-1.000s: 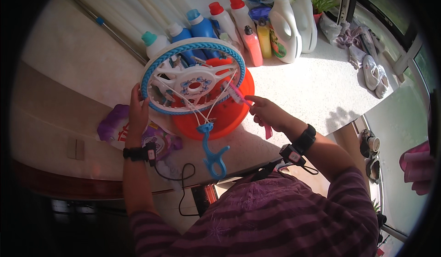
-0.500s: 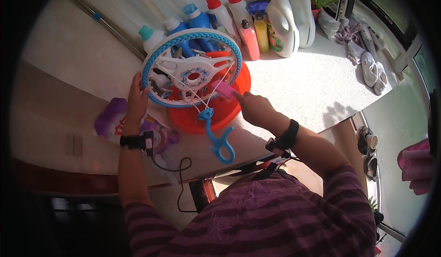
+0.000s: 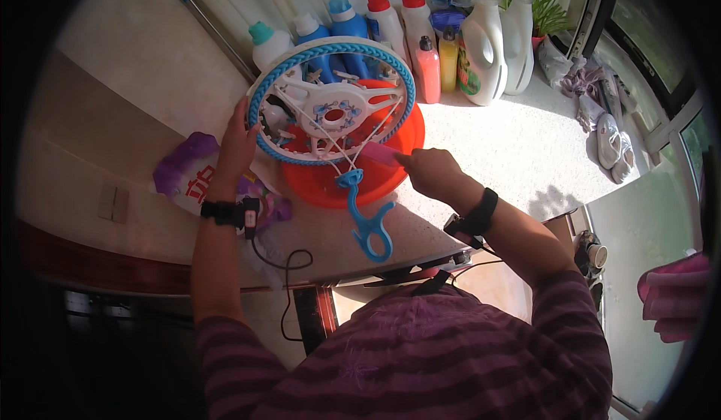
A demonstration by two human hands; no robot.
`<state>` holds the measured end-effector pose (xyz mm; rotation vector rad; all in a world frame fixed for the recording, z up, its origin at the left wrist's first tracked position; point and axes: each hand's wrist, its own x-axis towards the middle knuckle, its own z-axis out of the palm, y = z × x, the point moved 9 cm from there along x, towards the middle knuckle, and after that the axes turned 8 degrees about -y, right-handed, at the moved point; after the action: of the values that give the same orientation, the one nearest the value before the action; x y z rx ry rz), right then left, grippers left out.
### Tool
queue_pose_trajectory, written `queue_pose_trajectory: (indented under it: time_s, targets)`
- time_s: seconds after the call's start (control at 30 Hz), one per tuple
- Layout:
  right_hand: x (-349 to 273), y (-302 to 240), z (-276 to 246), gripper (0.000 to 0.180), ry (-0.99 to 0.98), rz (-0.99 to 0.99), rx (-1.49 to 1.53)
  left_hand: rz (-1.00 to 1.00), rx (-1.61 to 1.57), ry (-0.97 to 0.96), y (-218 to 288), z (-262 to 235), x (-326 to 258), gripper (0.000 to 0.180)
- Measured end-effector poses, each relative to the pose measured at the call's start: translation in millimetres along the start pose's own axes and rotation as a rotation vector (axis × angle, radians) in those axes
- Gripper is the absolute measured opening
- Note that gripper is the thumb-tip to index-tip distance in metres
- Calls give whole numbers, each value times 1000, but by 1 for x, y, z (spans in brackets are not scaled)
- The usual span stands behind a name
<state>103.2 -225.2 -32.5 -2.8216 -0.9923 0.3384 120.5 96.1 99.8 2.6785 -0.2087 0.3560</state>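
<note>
A round clip hanger (image 3: 350, 102), white with a blue braided rim, is tilted up over a red basin (image 3: 330, 187). My left hand (image 3: 237, 147) is closed round its left edge. White cords run from the ring to a blue hook (image 3: 369, 232) that hangs toward me. My right hand (image 3: 437, 174) grips a flat pink oblong thing (image 3: 380, 153) whose far end lies by the ring's lower right edge. Whether it touches the ring I cannot tell, nor whether it is a brush or a sponge. Small clips show inside the ring.
Several detergent bottles (image 3: 384, 26) line the wall behind the basin. A purple and white bag (image 3: 180, 166) lies left, beside my left wrist. White shoes (image 3: 610, 138) sit at the far right by the window. A black cable (image 3: 285, 267) loops from my left wrist.
The view has shifted, so the scene sits slightly further right. My hands keep their hold on the hanger and the pink thing; the hook still hangs toward me.
</note>
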Motion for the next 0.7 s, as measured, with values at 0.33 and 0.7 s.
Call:
queue_pose_trajectory:
  time_s: [0.33,0.7]
  targets:
    - [-12,22,-6,49,132,-35,52,72,-6,37,12,0,-4,64]
    - [-82,80,-93,48,640,-179,388,54,14,64,13,0,-10,64]
